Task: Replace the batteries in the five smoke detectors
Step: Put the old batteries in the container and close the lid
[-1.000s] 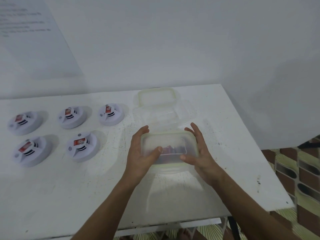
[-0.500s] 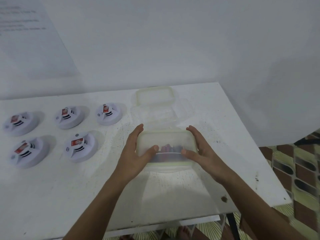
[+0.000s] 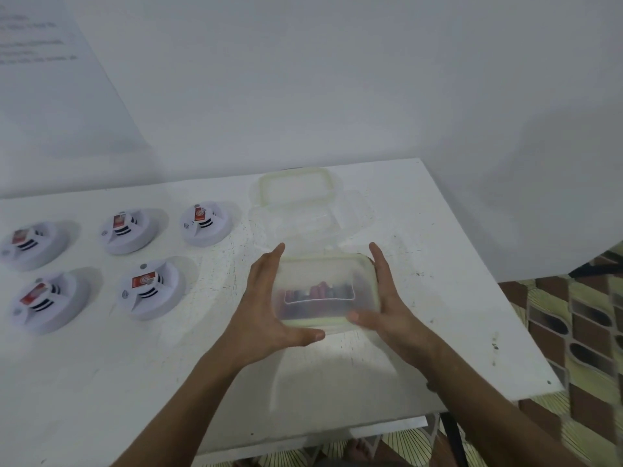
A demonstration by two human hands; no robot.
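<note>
I had both hands on the lidded box [image 3: 323, 291] near the table [image 3: 455, 298] front edge: left hand [image 3: 266, 308] and right hand [image 3: 387, 298] cupped its short sides, thumbs at the near rim, a wide grip around it. Batteries showed dimly inside. To open it well, I judged I should pin the base and lift the lid evenly. Five smoke detectors [image 3: 150, 289] lay well left.
</note>
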